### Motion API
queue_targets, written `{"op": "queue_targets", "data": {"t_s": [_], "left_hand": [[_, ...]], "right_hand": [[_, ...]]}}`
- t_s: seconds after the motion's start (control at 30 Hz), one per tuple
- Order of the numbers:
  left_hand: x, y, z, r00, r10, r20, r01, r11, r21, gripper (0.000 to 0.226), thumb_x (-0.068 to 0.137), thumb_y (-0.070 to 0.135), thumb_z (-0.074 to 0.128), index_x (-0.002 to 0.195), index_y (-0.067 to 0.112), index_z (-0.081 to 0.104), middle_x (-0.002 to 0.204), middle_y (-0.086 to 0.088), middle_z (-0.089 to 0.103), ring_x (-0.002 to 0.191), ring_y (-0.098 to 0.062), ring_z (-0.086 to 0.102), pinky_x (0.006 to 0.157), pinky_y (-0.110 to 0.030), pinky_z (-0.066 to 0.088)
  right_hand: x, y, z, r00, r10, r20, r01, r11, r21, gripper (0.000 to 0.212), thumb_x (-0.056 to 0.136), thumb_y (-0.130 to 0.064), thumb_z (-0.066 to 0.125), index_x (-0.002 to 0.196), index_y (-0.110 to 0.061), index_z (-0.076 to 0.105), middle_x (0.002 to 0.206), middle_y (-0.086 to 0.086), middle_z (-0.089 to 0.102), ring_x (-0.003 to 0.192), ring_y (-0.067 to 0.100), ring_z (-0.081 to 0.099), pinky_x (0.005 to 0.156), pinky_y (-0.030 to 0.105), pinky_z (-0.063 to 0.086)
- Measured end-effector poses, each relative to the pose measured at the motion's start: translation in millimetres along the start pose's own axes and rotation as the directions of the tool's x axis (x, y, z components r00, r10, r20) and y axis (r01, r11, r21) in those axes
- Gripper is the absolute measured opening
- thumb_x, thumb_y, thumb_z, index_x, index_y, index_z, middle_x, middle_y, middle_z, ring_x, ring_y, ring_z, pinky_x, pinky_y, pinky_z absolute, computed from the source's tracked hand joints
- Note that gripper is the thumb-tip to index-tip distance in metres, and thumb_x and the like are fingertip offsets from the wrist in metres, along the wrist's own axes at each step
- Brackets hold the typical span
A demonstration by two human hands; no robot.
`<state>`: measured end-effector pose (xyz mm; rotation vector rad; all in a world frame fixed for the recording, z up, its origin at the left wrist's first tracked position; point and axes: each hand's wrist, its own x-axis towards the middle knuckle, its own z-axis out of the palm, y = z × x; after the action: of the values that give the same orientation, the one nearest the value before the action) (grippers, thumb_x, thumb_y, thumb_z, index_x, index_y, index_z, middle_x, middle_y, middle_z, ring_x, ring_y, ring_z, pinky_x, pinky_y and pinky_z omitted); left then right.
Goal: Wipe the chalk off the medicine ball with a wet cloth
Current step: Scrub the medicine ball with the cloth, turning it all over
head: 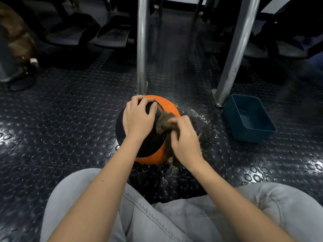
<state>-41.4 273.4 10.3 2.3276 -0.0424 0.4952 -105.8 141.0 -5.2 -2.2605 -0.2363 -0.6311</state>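
An orange and black medicine ball (167, 105) sits on the studded rubber floor in front of my knees. My left hand (138, 117) lies over its top, fingers curved against the black panel, steadying it. My right hand (185, 142) grips a damp brown cloth (165, 124) and presses it against the ball's right side. A tail of the cloth hangs down by the ball's lower right edge. My hands hide much of the ball's upper surface.
A dark teal plastic tub (250, 119) stands on the floor to the right. Two metal posts (142, 46) (234, 55) rise just behind the ball. Water droplets glisten on the floor (201, 117) to the ball's right. Machine foot pedals (111, 35) sit at the back left.
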Motion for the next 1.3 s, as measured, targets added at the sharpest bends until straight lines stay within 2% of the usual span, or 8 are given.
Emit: {"op": "queue_targets", "data": {"t_s": [0.2, 0.33, 0.43, 0.63, 0.77, 0.9, 1.03, 1.3], "left_hand": [[6, -3, -6, 0.984, -0.171, -0.051, 0.170, 0.985, -0.017, 0.028, 0.098, 0.037, 0.044, 0.116, 0.025, 0.061, 0.128, 0.002, 0.047, 0.121, -0.021, 0.040, 0.103, -0.037, 0.031], [2, -11, -10, 0.940, -0.315, -0.129, 0.313, 0.949, -0.038, 0.032, 0.099, 0.038, 0.040, 0.122, 0.023, 0.057, 0.132, 0.000, 0.043, 0.126, -0.023, 0.036, 0.105, -0.037, 0.027], [-2, -9, -15, 0.924, -0.369, -0.100, 0.370, 0.929, -0.009, 0.035, 0.099, 0.039, 0.039, 0.126, 0.021, 0.051, 0.137, -0.004, 0.038, 0.128, -0.027, 0.031, 0.107, -0.039, 0.022], [3, -13, -27, 0.997, -0.070, -0.027, 0.074, 0.976, 0.206, 0.038, 0.088, 0.048, 0.054, 0.116, 0.022, 0.054, 0.121, 0.000, 0.045, 0.121, -0.024, 0.038, 0.109, -0.037, 0.016], [7, -11, -28, 0.957, -0.201, 0.209, 0.192, 0.979, 0.061, 0.053, 0.085, 0.058, 0.053, 0.134, 0.042, 0.042, 0.138, 0.008, 0.033, 0.133, -0.026, 0.026, 0.112, -0.046, 0.022], [12, -20, -34, 0.917, -0.366, 0.158, 0.378, 0.924, -0.053, 0.055, 0.077, 0.064, 0.061, 0.125, 0.039, 0.050, 0.132, 0.003, 0.037, 0.128, -0.029, 0.031, 0.106, -0.045, 0.029], [12, -34, -33, 0.768, -0.579, 0.275, 0.633, 0.752, -0.186, 0.074, 0.073, 0.072, 0.059, 0.136, 0.038, 0.039, 0.143, -0.007, 0.023, 0.132, -0.035, 0.029, 0.108, -0.050, 0.026], [1, -36, -30, 0.802, -0.524, 0.285, 0.597, 0.711, -0.371, 0.096, 0.045, 0.081, 0.065, 0.131, 0.041, 0.048, 0.139, -0.001, 0.028, 0.128, -0.030, 0.036, 0.107, -0.054, 0.034]], "right_hand": [[1, 63, -7, 0.875, 0.480, 0.056, -0.466, 0.869, -0.164, 0.028, 0.085, 0.008, 0.048, 0.105, -0.007, 0.060, 0.110, 0.009, 0.052, 0.103, 0.026, 0.054, 0.080, 0.023, 0.038], [23, 11, 2, 0.982, 0.172, -0.079, -0.166, 0.983, 0.082, 0.030, 0.079, 0.010, 0.049, 0.101, -0.006, 0.063, 0.103, 0.007, 0.053, 0.093, 0.005, 0.047, 0.084, 0.001, 0.030], [8, 2, 18, 1.000, 0.027, -0.015, -0.025, 0.994, 0.102, 0.032, 0.076, 0.005, 0.046, 0.100, -0.005, 0.064, 0.098, 0.003, 0.051, 0.092, 0.007, 0.048, 0.086, 0.008, 0.036], [9, 38, 7, 0.966, 0.253, -0.048, -0.246, 0.963, 0.112, 0.035, 0.078, 0.016, 0.048, 0.098, -0.007, 0.064, 0.098, 0.002, 0.055, 0.092, 0.010, 0.052, 0.087, 0.021, 0.042], [17, 48, 4, 0.925, 0.380, -0.017, -0.375, 0.919, 0.125, 0.035, 0.080, 0.014, 0.049, 0.100, -0.010, 0.066, 0.103, 0.006, 0.061, 0.098, 0.016, 0.056, 0.091, 0.024, 0.042], [17, 60, 1, 0.798, 0.592, 0.113, -0.601, 0.766, 0.229, 0.021, 0.088, 0.002, 0.053, 0.098, -0.015, 0.062, 0.101, 0.004, 0.064, 0.099, 0.020, 0.058, 0.092, 0.035, 0.047], [13, 57, 9, 0.653, 0.703, 0.283, -0.750, 0.548, 0.369, 0.015, 0.097, -0.015, 0.048, 0.094, -0.025, 0.058, 0.102, 0.007, 0.064, 0.099, 0.024, 0.059, 0.088, 0.038, 0.049], [12, 57, 13, 0.521, 0.808, 0.274, -0.783, 0.326, 0.529, 0.016, 0.095, -0.013, 0.052, 0.097, -0.023, 0.064, 0.099, 0.008, 0.067, 0.092, 0.023, 0.062, 0.083, 0.039, 0.051]]}}
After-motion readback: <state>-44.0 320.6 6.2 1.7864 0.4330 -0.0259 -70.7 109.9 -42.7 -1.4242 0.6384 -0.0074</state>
